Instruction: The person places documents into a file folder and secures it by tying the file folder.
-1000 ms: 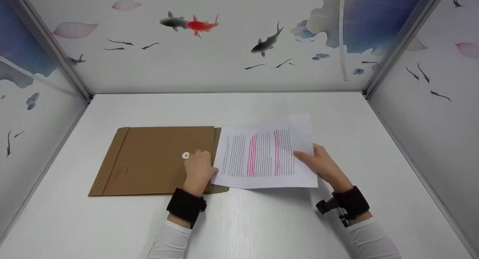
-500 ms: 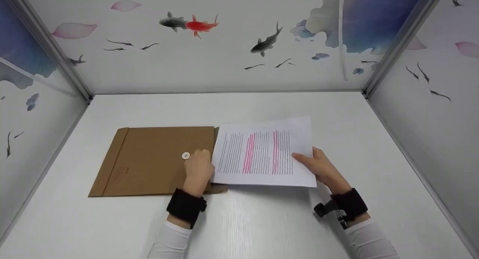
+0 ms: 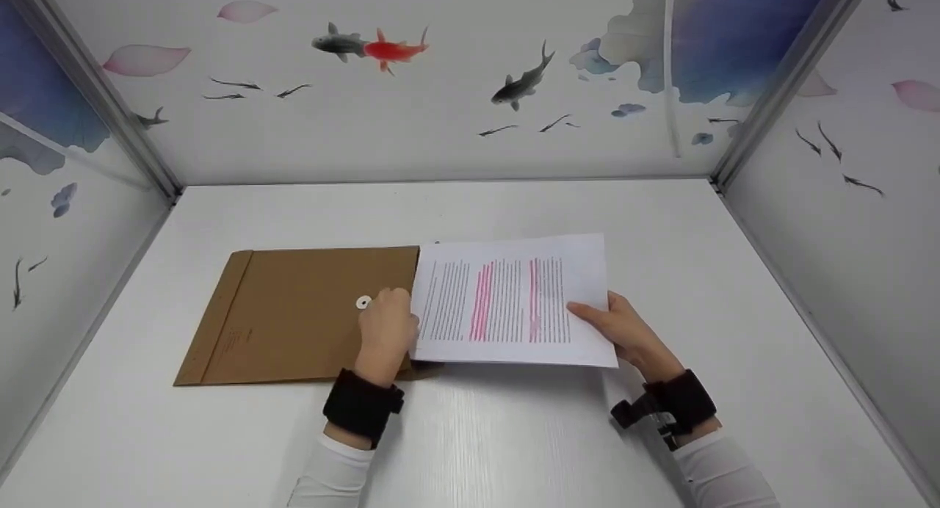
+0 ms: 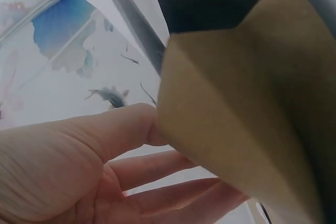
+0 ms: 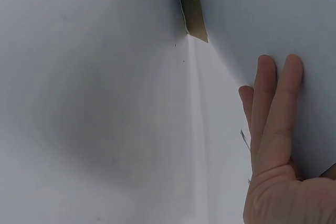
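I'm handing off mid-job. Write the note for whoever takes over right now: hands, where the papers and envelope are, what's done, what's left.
Left hand: rests on the brown envelope at its open right end, beside the white button clasp; thumb under the flap, lifting it.
Right hand: pinches the right edge of the printed sheets, fingers beneath, thumb on top.
Envelope lies flat on the white table, opening towards the sheets.
Done: the sheets' left edge has reached the mouth.
Left: the sheets look almost wholly outside; likely slide them in, then close the flap.
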Motion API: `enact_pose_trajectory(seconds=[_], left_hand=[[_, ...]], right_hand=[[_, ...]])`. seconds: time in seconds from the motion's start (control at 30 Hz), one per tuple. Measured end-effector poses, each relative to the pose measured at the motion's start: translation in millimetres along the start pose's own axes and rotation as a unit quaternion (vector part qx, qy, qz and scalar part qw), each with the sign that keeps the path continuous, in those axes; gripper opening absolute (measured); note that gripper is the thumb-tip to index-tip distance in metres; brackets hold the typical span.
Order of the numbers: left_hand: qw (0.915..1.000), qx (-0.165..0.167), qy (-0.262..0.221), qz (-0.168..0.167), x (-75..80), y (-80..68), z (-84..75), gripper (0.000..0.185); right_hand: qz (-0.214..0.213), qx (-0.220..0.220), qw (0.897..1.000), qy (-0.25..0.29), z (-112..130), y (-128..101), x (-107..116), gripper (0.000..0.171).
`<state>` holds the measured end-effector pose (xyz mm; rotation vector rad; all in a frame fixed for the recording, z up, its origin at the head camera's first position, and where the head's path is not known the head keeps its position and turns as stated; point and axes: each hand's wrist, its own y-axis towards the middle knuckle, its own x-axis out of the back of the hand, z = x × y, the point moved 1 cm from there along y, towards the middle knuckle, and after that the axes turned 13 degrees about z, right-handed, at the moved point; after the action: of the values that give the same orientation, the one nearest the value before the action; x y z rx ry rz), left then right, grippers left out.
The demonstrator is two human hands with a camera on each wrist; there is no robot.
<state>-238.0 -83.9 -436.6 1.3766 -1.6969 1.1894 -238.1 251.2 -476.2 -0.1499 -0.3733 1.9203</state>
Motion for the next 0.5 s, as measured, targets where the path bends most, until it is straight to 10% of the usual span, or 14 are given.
enact_pose_trajectory(seconds=[0.5], left_hand=[[0.9995, -0.013, 0.005, -0.028, 3.3, -0.3, 1.3, 0.014]], right_hand=[[0.019, 0.006, 1.000, 0.002, -1.8, 0.1, -0.2, 0.053]])
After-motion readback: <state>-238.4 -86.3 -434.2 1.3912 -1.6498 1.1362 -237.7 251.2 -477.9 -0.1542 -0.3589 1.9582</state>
